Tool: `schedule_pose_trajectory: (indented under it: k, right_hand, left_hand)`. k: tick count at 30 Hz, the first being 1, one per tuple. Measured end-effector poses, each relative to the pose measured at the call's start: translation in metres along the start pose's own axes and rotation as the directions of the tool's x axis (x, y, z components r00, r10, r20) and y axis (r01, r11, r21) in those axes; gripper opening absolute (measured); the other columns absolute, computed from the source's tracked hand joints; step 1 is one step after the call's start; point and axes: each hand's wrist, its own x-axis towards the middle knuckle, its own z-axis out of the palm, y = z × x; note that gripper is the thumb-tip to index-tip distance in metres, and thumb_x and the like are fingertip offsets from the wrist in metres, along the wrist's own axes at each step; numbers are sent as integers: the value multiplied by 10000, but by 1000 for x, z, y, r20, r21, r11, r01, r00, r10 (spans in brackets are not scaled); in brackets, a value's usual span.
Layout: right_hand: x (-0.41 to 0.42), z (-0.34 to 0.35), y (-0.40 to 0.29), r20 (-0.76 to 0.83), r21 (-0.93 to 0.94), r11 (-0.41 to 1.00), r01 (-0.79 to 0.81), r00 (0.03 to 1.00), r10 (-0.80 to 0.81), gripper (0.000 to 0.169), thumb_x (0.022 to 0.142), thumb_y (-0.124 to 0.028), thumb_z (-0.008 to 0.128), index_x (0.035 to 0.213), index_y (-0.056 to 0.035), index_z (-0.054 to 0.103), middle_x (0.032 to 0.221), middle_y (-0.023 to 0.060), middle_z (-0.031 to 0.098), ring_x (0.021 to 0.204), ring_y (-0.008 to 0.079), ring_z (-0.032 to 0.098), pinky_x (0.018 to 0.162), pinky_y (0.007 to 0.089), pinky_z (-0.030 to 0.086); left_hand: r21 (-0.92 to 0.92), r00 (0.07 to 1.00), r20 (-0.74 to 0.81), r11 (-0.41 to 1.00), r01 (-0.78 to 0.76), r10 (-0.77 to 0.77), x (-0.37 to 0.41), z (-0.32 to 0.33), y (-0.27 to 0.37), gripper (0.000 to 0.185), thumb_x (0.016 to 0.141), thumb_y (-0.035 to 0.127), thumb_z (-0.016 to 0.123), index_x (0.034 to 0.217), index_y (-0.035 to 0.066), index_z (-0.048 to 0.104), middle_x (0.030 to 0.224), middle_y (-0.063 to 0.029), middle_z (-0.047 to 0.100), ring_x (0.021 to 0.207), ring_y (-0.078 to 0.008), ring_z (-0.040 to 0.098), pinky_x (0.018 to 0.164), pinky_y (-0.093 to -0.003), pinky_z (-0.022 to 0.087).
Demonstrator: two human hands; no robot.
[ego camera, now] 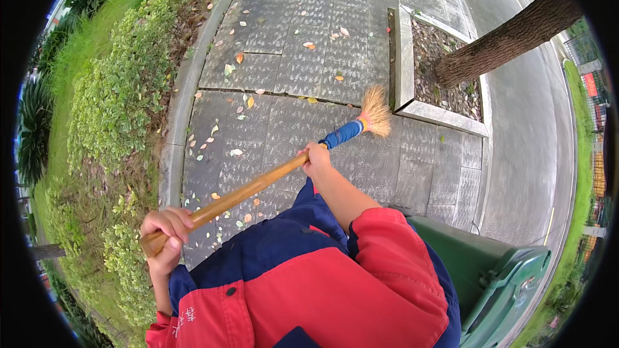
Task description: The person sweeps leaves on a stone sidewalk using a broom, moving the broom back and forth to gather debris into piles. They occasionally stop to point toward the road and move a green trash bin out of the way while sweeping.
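A straw broom with a wooden handle (pixel 246 188) slants across my body, from lower left up to the right. My left hand (pixel 167 237) grips the handle close to its top end. Farther down, my right hand (pixel 317 159) is closed around the handle just below a blue wrapped section (pixel 342 134). The straw bristles (pixel 376 112) are over the grey stone paving (pixel 300 121), near the corner of a tree planter; whether they touch the ground I cannot tell. Fallen leaves (pixel 236 152) lie scattered over the paving, mostly left of the bristles.
A stone-edged planter (pixel 406 63) holds a thick tree trunk (pixel 508 34) at upper right. Close by my right side stands a green wheeled bin (pixel 464 256). A curb (pixel 176 130) borders shrubs (pixel 125 77) on the left. Beyond the planter runs a road (pixel 532 154).
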Motion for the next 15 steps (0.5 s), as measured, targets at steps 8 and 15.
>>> schedule_pose_trajectory:
  k: [8, 15]
  right_hand:
    - [-42, 153, 41, 333, -253, 885, -391, 824, 459, 170, 753, -41, 474, 877, 15, 372, 706, 122, 491, 607, 274, 581, 557, 394, 541]
    - [-71, 211, -46, 488, -241, 925, -293, 787, 377, 123, 750, -49, 513, 797, -7, 407, 685, 87, 486, 617, 244, 580, 566, 361, 538]
  left_hand:
    - [492, 894, 350, 756, -431, 281, 77, 2, 124, 229, 750, 330, 589, 578, 228, 477, 592, 129, 515, 591, -23, 461, 526, -216, 298]
    - [316, 777, 312, 712, -628, 547, 122, -28, 139, 185, 724, 280, 561, 595, 195, 458, 627, 79, 494, 626, -64, 431, 630, -262, 309]
